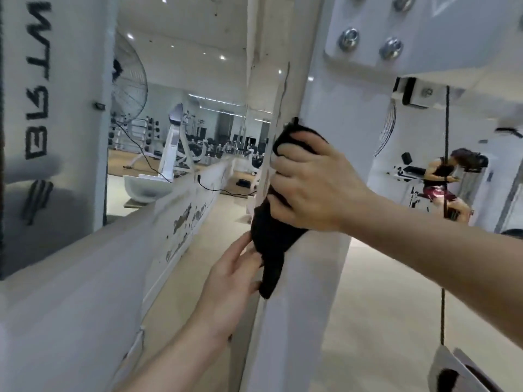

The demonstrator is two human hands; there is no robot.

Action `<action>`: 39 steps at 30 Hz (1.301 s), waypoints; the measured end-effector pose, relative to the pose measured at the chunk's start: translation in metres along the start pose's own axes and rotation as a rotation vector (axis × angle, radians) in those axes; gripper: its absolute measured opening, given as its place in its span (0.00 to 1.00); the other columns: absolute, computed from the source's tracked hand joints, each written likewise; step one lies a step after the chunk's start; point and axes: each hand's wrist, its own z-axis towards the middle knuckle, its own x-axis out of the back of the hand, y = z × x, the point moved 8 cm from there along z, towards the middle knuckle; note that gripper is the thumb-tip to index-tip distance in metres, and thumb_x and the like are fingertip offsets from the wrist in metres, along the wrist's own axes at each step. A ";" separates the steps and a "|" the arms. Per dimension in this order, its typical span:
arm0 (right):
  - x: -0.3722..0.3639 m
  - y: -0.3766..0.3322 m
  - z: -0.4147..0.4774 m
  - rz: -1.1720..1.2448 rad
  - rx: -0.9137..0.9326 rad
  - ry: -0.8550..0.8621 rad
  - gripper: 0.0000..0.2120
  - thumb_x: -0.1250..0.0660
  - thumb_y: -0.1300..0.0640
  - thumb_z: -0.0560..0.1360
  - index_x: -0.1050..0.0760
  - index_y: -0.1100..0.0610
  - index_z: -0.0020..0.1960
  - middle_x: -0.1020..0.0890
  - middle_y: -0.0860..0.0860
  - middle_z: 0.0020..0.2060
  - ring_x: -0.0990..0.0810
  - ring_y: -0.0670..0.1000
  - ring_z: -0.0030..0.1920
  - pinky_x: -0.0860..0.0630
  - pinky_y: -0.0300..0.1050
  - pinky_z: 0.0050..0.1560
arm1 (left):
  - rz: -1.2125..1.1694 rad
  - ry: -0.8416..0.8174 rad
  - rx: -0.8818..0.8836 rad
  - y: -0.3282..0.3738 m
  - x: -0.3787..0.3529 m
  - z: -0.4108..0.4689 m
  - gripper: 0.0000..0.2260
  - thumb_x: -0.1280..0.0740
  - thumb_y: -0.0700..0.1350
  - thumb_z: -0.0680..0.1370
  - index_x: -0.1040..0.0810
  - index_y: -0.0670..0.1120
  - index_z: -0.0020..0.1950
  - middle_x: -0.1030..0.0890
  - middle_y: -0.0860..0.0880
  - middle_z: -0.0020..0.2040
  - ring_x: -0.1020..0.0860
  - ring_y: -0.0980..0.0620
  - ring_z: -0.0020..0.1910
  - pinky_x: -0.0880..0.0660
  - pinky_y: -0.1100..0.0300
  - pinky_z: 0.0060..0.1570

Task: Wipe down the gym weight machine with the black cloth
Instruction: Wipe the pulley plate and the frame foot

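The black cloth [271,236] lies against the left edge of the white upright post [319,154] of the weight machine, near the middle of the view. The right hand [314,182] reaches in from 3 o'clock and grips the upper part of the cloth, fingers curled round it and pressing it to the post. The cloth's lower end hangs down toward 6 o'clock along the post's edge. The left hand [229,281] comes up from 7 o'clock, its fingers fairly straight and apart, the fingertips touching the hanging tail of the cloth; whether it pinches the cloth cannot be told. At 1 o'clock a white plate [424,32] with round bolts [349,38] joins the post. At 9 o'clock stands a white panel [51,108] with black lettering. Toward 11 o'clock a large fan [130,80] and further gym machines show. At 3 o'clock a seated person [441,179] appears behind a black cable [447,131].
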 end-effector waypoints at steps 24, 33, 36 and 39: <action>-0.006 0.025 -0.085 0.154 -0.555 0.112 0.30 0.48 0.51 0.80 0.49 0.64 0.77 0.47 0.61 0.78 0.47 0.62 0.77 0.42 0.58 0.74 | 0.866 0.077 -0.864 0.072 -0.069 0.038 0.26 0.53 0.60 0.82 0.55 0.58 0.79 0.41 0.49 0.77 0.46 0.62 0.75 0.53 0.79 0.66; 0.010 0.056 -0.063 0.221 -0.634 0.219 0.25 0.53 0.60 0.80 0.41 0.65 0.75 0.42 0.60 0.77 0.43 0.59 0.77 0.41 0.56 0.74 | 1.152 0.142 -1.052 0.143 -0.107 0.058 0.26 0.45 0.45 0.79 0.46 0.48 0.78 0.48 0.50 0.79 0.49 0.51 0.78 0.54 0.64 0.75; 0.013 0.058 -0.070 0.166 -0.509 0.189 0.23 0.50 0.62 0.78 0.33 0.66 0.71 0.34 0.61 0.73 0.36 0.60 0.74 0.35 0.56 0.71 | 1.296 0.077 -1.141 0.121 -0.100 0.048 0.29 0.40 0.41 0.77 0.42 0.44 0.77 0.44 0.48 0.79 0.42 0.47 0.77 0.45 0.55 0.75; 0.022 0.080 -0.047 0.164 -0.492 0.162 0.26 0.42 0.58 0.74 0.31 0.66 0.71 0.31 0.61 0.71 0.37 0.60 0.74 0.40 0.55 0.74 | 1.398 0.086 -1.239 0.154 -0.107 0.047 0.29 0.44 0.40 0.77 0.44 0.44 0.78 0.45 0.48 0.79 0.45 0.49 0.77 0.46 0.54 0.74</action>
